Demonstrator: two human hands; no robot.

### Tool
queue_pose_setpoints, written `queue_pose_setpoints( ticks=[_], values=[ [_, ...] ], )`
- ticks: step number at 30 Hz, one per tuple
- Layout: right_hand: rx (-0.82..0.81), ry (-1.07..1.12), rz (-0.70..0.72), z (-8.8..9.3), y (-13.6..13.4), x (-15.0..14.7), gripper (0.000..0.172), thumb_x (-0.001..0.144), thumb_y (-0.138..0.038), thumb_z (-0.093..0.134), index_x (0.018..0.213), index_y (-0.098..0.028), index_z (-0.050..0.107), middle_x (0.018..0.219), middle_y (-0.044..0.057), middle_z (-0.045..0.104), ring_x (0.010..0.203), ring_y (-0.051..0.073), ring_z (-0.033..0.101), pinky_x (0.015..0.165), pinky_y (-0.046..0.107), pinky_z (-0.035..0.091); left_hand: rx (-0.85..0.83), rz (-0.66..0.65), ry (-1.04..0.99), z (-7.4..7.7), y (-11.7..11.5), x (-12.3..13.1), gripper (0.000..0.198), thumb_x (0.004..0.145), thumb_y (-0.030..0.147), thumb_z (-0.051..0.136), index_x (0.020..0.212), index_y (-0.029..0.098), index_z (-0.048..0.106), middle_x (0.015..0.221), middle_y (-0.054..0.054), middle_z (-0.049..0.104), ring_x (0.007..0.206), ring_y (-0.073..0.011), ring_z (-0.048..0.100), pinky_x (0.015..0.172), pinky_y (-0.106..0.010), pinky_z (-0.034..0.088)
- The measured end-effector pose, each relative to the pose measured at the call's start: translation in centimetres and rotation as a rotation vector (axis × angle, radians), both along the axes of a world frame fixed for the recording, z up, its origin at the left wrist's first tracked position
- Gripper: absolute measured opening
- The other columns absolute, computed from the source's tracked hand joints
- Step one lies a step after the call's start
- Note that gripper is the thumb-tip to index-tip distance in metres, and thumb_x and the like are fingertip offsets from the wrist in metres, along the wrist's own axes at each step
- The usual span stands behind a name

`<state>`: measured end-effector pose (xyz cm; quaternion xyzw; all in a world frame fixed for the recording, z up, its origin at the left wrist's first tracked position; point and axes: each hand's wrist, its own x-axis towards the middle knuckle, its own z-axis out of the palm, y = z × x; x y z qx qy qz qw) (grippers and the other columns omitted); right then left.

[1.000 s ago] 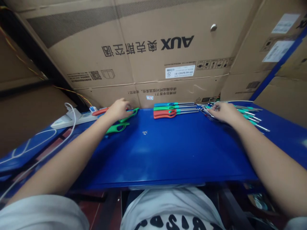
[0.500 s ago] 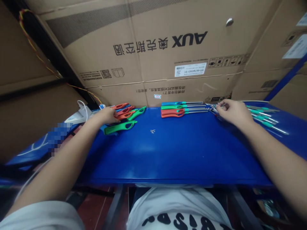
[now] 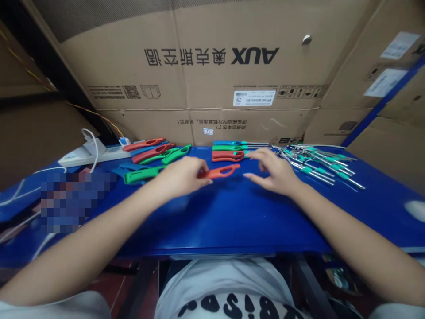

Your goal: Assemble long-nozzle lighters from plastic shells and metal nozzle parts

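Note:
My left hand (image 3: 184, 176) is closed around the rear end of an orange lighter handle (image 3: 226, 171), holding it just over the blue table with its looped end pointing right. My right hand (image 3: 274, 170) faces it, thumb and index finger apart, and nothing shows between them. Behind the hands lies a neat row of long-stemmed lighters: a blue one (image 3: 229, 143), a green one (image 3: 227, 148) and red ones (image 3: 227, 155). Right of my right hand is a loose pile of metal lighter tubes with teal collars (image 3: 320, 166). Left of my left hand lie several loose handles, among them a green one (image 3: 141, 175).
A large cardboard sheet (image 3: 192, 95) stands along the table's back edge. A white power strip (image 3: 78, 155) with a plugged-in cable sits at the far left. The blue table (image 3: 232, 221) has its front edge close to my body.
My left hand has brought the orange handle from the pile rightward to the middle. My right hand has left the metal tubes, moved left and spread its fingers. The camera view has shifted slightly.

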<state>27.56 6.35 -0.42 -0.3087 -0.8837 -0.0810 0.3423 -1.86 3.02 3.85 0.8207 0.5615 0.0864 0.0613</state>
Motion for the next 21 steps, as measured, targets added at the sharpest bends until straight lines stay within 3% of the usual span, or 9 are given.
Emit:
queue_pose_setpoints(
  ticks=[2,4,8,15,21],
  values=[
    [0.057,-0.181,0.062,-0.6,-0.4,-0.7,0.034,0.096,-0.045,0.059,0.120,-0.021,0.061,0.121,0.012,0.066,0.079,0.018,0.065,0.064,0.029,0.047,0.034,-0.048,0.006,-2.1,-0.4,2.0,0.023,0.084,0.038,0.073,0.100,0.022,0.071,0.102,-0.006,0.074,0.091,-0.0272,0.068,0.072,-0.033,0.050],
    [0.050,-0.295,0.104,-1.1,-0.4,-1.0,0.025,0.100,-0.041,0.053,0.107,-0.021,0.064,0.111,0.008,0.069,0.074,0.016,0.063,0.060,0.028,0.042,0.059,-0.105,-0.070,-3.8,-0.4,3.0,0.022,0.089,0.037,0.069,0.102,0.019,0.070,0.105,-0.008,0.073,0.092,-0.0262,0.068,0.076,-0.034,0.051],
    [-0.095,-0.325,0.120,-1.6,0.1,-0.8,0.025,0.102,-0.039,0.052,0.094,-0.019,0.064,0.093,0.004,0.068,0.066,0.013,0.057,0.057,0.027,0.035,0.091,-0.182,-0.208,-5.9,0.2,3.2,0.027,0.092,0.035,0.067,0.111,0.016,0.068,0.108,-0.010,0.071,0.100,-0.0262,0.066,0.087,-0.037,0.052],
    [-0.331,-0.231,0.112,-1.2,0.6,0.0,0.022,0.097,-0.039,0.061,0.088,-0.019,0.061,0.089,0.002,0.065,0.067,0.012,0.055,0.061,0.025,0.039,0.037,-0.154,-0.308,-6.0,0.6,2.3,0.037,0.088,0.032,0.068,0.119,0.012,0.069,0.111,-0.013,0.070,0.097,-0.0251,0.067,0.090,-0.039,0.055],
    [-0.288,-0.175,0.127,-1.5,1.2,0.4,0.024,0.103,-0.035,0.049,0.093,-0.019,0.063,0.094,0.007,0.067,0.081,0.017,0.061,0.071,0.028,0.045,0.005,-0.153,-0.370,-6.2,0.8,2.3,0.039,0.081,0.030,0.076,0.116,0.014,0.070,0.109,-0.010,0.072,0.095,-0.0233,0.068,0.089,-0.038,0.055]
  ],
)
